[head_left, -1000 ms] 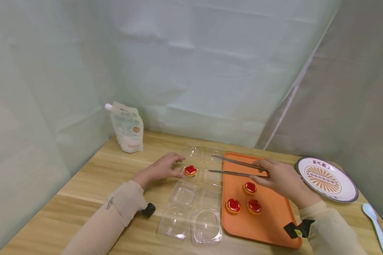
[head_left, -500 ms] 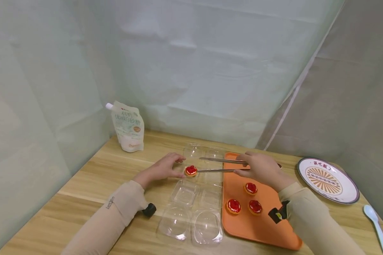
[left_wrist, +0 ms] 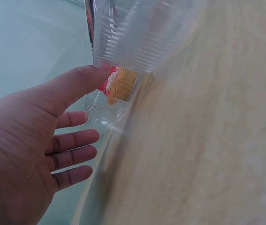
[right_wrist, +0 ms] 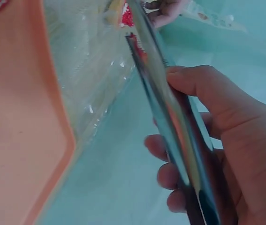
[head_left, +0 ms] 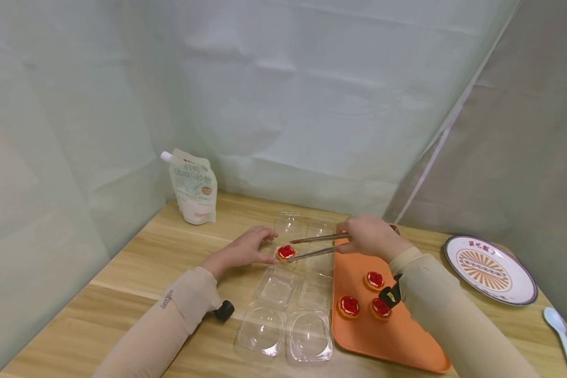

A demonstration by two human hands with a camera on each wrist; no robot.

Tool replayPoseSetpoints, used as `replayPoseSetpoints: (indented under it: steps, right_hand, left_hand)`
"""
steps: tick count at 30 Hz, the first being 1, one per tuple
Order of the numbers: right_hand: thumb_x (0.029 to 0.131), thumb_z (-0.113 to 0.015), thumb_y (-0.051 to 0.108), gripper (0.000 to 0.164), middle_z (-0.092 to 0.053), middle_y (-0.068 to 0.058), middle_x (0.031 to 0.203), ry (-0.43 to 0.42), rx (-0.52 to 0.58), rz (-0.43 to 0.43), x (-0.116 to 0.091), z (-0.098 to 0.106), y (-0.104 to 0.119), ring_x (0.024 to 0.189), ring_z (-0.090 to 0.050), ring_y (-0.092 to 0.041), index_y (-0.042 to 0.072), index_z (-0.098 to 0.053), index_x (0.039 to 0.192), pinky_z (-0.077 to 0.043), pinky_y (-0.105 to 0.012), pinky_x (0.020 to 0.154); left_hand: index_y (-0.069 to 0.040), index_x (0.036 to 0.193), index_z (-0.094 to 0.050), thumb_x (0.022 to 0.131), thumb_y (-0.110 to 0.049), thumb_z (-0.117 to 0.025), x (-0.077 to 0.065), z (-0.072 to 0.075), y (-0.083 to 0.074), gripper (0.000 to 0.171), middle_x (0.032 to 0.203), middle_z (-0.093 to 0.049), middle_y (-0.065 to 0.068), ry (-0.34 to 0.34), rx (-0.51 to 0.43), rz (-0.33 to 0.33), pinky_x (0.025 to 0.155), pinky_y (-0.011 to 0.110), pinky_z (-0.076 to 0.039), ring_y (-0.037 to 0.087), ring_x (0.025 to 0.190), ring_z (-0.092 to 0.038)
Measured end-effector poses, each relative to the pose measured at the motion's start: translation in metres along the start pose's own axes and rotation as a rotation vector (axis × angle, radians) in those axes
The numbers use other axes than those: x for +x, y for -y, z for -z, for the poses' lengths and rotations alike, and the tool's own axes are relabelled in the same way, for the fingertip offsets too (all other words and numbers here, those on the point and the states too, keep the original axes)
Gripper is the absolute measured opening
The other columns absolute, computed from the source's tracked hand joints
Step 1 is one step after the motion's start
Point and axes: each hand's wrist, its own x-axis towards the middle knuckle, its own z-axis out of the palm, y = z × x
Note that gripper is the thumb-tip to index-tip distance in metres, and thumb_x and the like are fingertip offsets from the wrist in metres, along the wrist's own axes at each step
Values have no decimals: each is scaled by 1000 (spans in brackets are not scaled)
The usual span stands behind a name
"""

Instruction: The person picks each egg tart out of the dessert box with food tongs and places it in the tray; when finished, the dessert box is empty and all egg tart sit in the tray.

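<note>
My right hand [head_left: 370,237] grips a pair of metal tongs [head_left: 318,239], thumb on one arm and fingers round the other. The tongs' tips reach a small tart [head_left: 286,252] with red topping, one arm low along its near side and the other at its far side. This tart sits in a clear plastic clamshell box, whose ribbed wall [left_wrist: 137,42] rises in the left wrist view. My left hand [head_left: 248,249] lies beside the tart with its fingers loosely extended, the thumb tip right at the box's edge.
Further clear boxes [head_left: 310,336] with raised lids stand nearer me. An orange tray [head_left: 397,341] at the right bears three more tarts [head_left: 348,306]. Beyond it are a patterned plate [head_left: 491,270] and a pale blue spoon [head_left: 564,338]. A spouted pouch [head_left: 193,186] stands back left.
My right hand has moved left over the tray, bringing the tongs from beside the box to around the tart. The left hand has kept its place by the tart.
</note>
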Motion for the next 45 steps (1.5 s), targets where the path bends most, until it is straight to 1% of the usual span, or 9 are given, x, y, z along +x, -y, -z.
replayPoseSetpoints:
  steps: [4, 11, 16, 24, 27, 32, 38, 40, 45]
  right_hand:
    - [81, -73, 36, 21, -68, 4, 80, 49, 8, 3, 8, 7, 3, 64, -56, -8, 16, -67, 81, -50, -28, 61]
    - [79, -74, 36, 24, -66, 3, 78, 139, 5, -52, 18, 14, 7, 64, -53, -12, 14, -69, 87, -45, -28, 57]
    - [79, -74, 37, 25, -66, 4, 78, 163, -4, -53, 22, 13, 9, 65, -53, -12, 14, -69, 85, -45, -27, 58]
    - [80, -75, 35, 21, -62, 6, 72, 148, -7, -53, 20, 11, 11, 59, -47, -11, 15, -67, 80, -38, -24, 53]
    - [81, -75, 34, 20, -63, 6, 72, 129, -17, -29, 17, 10, 11, 59, -48, -10, 15, -68, 81, -41, -24, 54]
    - [82, -74, 35, 22, -68, 4, 78, 110, -23, -16, 13, 7, 10, 64, -55, -10, 14, -70, 87, -49, -28, 60]
    - [83, -72, 37, 23, -67, 6, 77, 98, 5, -34, 9, 2, 7, 65, -55, -9, 15, -70, 87, -50, -29, 63]
    - [84, -72, 38, 23, -67, 6, 79, 93, 12, -41, 7, 1, 6, 66, -56, -8, 15, -69, 88, -51, -30, 65]
    - [85, -71, 36, 21, -71, 3, 87, 70, 35, -18, 3, -1, 3, 70, -60, -8, 15, -70, 89, -54, -32, 69]
  left_hand:
    - [-7, 134, -51, 77, -41, -78, 0, 1, -2, 71, 128, -57, 11, -1, -1, 3, 107, 46, -42, 28, 122, -51]
    - [-8, 134, -51, 77, -41, -78, 0, 1, -2, 71, 127, -57, 11, 1, -5, 2, 107, 46, -42, 27, 121, -51]
    - [-7, 134, -51, 77, -41, -78, 0, 0, -2, 71, 126, -57, 11, 2, -7, 0, 107, 46, -42, 28, 121, -51]
    - [-7, 134, -51, 78, -39, -78, 1, -1, -1, 70, 127, -58, 12, -1, -8, -2, 107, 46, -42, 28, 121, -52]
    - [-6, 134, -51, 78, -39, -78, 1, -2, -1, 71, 127, -57, 12, 0, -5, -3, 107, 46, -42, 28, 121, -51]
    - [-7, 134, -50, 78, -39, -78, 1, -2, -1, 71, 127, -57, 12, -1, 0, -1, 107, 46, -42, 28, 121, -51]
    - [-5, 133, -51, 78, -38, -78, 0, -1, -2, 70, 126, -57, 12, 3, 1, -5, 107, 46, -42, 28, 121, -52]
    - [-5, 133, -51, 78, -38, -78, 0, -1, -2, 70, 127, -57, 12, 5, -3, -5, 107, 47, -42, 29, 121, -51]
    - [-5, 134, -51, 78, -39, -78, 0, -1, -2, 71, 127, -57, 12, 6, -14, 1, 107, 47, -41, 28, 122, -51]
